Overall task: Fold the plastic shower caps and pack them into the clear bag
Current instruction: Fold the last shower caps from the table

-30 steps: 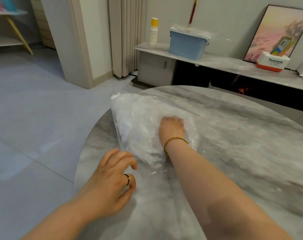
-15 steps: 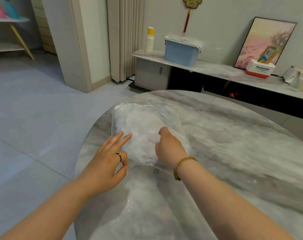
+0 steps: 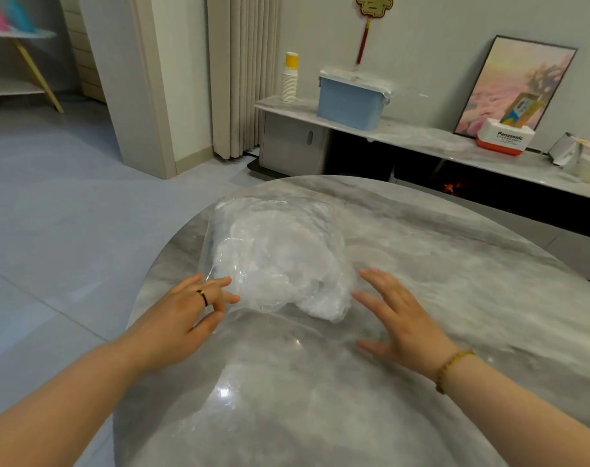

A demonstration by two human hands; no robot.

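At the near left, the left hand [image 3: 189, 311] is held with fingers loosely apart, its fingertips laid against the near left edge of the clear bag [image 3: 270, 224]; nothing is gripped. The bag is laid on the round marble worktop [image 3: 472, 264], left of centre, and is filled with crumpled white shower caps [image 3: 286, 274]. Just beside its near right corner, the right hand [image 3: 401, 318] is spread flat, fingers straight and apart; contact with the bag cannot be told. On a far low cabinet [image 3: 421, 136], stacked paper cups [image 3: 289, 80], a blue storage box [image 3: 350, 104] and a Panasonic box [image 3: 504, 141] are set.
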